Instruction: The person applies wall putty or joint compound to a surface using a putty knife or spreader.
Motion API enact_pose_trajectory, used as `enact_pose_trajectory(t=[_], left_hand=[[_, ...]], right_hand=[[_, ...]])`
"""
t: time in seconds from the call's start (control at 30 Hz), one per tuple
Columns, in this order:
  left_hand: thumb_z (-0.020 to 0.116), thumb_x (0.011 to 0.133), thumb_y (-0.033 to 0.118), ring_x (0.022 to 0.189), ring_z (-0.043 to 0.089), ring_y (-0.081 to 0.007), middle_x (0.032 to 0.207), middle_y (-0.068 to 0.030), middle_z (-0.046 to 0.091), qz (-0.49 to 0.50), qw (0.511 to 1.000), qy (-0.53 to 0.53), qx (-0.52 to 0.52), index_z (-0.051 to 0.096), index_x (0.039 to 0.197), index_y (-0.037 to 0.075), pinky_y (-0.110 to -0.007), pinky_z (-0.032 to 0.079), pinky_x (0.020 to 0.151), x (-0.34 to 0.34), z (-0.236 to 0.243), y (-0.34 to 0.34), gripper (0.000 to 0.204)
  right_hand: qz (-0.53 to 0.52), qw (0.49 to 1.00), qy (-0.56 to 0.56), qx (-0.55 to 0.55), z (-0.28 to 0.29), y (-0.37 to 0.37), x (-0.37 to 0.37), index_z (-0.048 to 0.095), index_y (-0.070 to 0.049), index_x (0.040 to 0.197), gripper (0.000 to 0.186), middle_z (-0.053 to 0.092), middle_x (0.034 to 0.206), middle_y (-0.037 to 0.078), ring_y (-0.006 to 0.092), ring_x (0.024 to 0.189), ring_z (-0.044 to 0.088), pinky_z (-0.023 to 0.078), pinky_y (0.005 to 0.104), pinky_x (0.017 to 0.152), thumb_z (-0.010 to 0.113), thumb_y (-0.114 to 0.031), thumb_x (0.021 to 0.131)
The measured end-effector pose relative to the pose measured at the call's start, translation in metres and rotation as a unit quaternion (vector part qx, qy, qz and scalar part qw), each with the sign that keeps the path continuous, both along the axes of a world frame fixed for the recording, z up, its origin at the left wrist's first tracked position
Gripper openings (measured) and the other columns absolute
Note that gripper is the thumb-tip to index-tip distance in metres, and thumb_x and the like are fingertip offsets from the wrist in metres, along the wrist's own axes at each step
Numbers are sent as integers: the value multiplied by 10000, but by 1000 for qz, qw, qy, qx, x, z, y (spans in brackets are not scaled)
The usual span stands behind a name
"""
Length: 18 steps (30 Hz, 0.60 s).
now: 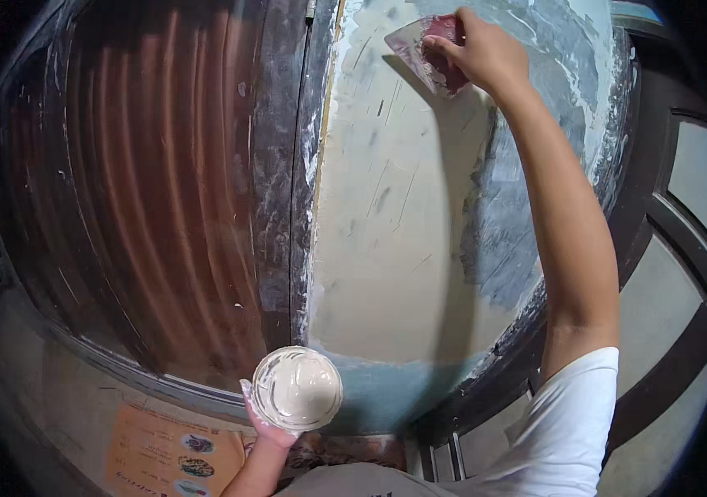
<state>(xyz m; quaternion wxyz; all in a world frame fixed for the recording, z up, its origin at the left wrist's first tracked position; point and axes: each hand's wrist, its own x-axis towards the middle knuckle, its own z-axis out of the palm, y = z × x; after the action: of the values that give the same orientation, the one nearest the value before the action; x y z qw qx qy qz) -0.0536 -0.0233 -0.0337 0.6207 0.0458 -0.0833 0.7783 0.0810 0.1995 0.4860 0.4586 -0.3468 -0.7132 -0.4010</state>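
1. Right hand (pixel 490 60) pinches the scraper (pixel 430 68) by the upper wall (pixel 391 265); likely light, springy, best held by its red back.
2. Left hand (pixel 271 431) supports the tub (pixel 297 389) below (likely slippery); finger spread I cannot tell.

Panel (pixel 391 388), as I view it from my remote post: a cream coat (pixel 370 282) lies directly on it, below and left of the right grip (pixel 490 56), with a grey area (pixel 509 240) beneath that grip. To the left grip's (pixel 271 422) left, I see pale floor (pixel 64 402) bearing an orange sheet (pixel 151 451) with small pictures.
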Motion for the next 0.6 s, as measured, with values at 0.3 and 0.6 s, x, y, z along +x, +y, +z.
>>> enact_pose_trajectory(t=[0.3, 0.6], left_hand=[[355, 922, 675, 1387, 361, -408, 1532, -150, 376, -14, 999, -23, -21, 406, 1473, 123, -617, 275, 1126, -14, 0, -3, 782], [372, 915, 679, 1383, 372, -401, 1531, -151, 375, -16, 1000, 23, 0, 387, 1483, 114, -607, 286, 1125, -10, 4, -2, 801]], right_hand=[[70, 986, -55, -139, -179, -10, 32, 571, -142, 1097, 402, 675, 965, 91, 304, 847, 660, 458, 463, 762, 698, -419, 835], [-2, 991, -126, -41, -195, 12, 12, 582, -183, 1072, 337, 633, 833, 33, 237, 772, 630, 387, 418, 732, 694, -400, 839]])
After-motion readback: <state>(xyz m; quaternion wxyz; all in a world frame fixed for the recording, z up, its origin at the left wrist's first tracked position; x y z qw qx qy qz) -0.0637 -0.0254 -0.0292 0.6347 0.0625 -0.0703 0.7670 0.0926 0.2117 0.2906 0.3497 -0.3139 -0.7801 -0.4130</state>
